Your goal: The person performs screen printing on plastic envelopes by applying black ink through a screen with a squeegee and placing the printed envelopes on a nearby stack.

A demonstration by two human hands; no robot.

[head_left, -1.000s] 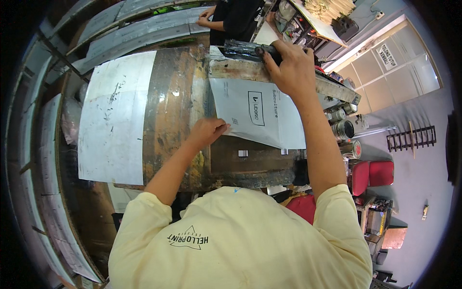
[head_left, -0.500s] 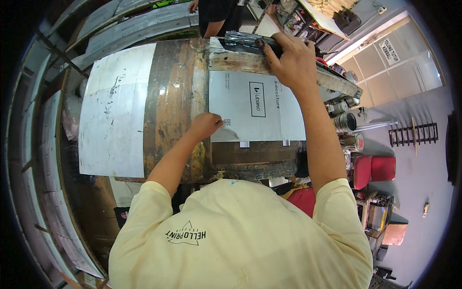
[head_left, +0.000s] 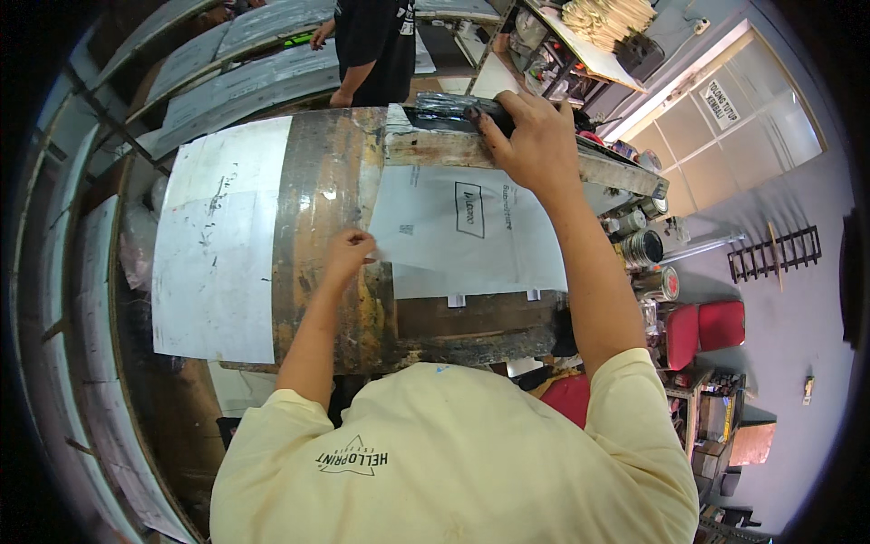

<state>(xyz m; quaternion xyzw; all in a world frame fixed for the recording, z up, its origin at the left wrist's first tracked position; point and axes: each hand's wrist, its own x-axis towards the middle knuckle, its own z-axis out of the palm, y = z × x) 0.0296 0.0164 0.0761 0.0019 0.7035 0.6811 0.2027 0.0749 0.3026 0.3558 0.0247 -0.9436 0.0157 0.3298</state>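
Observation:
A printed white sheet (head_left: 426, 258) lies on the worn, paint-stained table. Its left edge is lifted and bent, and my left hand (head_left: 348, 254) pinches it between thumb and fingers. My right hand (head_left: 539, 145) is wrapped over the upper edge of a wooden frame (head_left: 439, 149), which stands raised and tilted beyond the sheet. Under that hand is a dark bar partly covered in shiny plastic (head_left: 453, 107); I cannot tell whether the fingers also grip it. Dark stains mark the right thumb and fingers.
A large white sheet with dark smudges (head_left: 216, 245) covers the table's left part. Racks holding white sheets (head_left: 118, 435) stand at left and behind. A person in dark clothes (head_left: 376, 54) stands beyond the table. Cans (head_left: 642, 245) and red chairs (head_left: 702, 331) are at right.
My left hand has moved left with the pinched edge, and the sheet's left side has come up and shifted left. My right hand stays on the raised frame. The view has tilted upward.

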